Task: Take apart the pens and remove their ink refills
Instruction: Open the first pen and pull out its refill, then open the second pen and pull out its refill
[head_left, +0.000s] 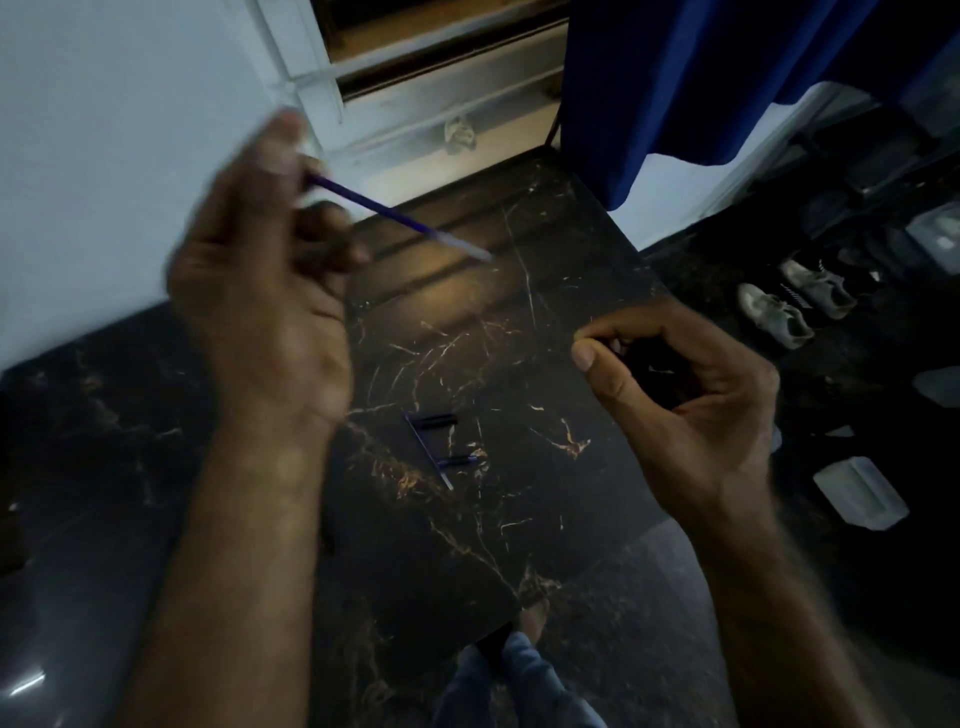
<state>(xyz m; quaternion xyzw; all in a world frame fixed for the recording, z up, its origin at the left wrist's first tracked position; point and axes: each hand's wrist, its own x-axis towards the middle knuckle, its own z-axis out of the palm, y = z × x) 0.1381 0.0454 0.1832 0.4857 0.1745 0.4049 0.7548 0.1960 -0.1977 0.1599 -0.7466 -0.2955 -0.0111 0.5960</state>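
Observation:
My left hand (260, 312) is raised at the upper left, blurred, and pinches the end of a thin blue ink refill (395, 215) whose pale tip points down to the right. My right hand (696, 415) hovers at mid right with its fingers curled around a dark pen part (649, 369), which is hard to make out. Below both hands, a second blue refill (428, 452) lies on the black marble table (519, 322). Two short dark pen pieces (439, 420) (460, 461) rest beside it.
A blue curtain (675, 78) hangs at the upper right over the table's far corner. A pair of shoes (795, 306) and pale plastic containers (860, 499) sit on the dark floor to the right. My jeans leg (519, 675) shows below the table's near edge.

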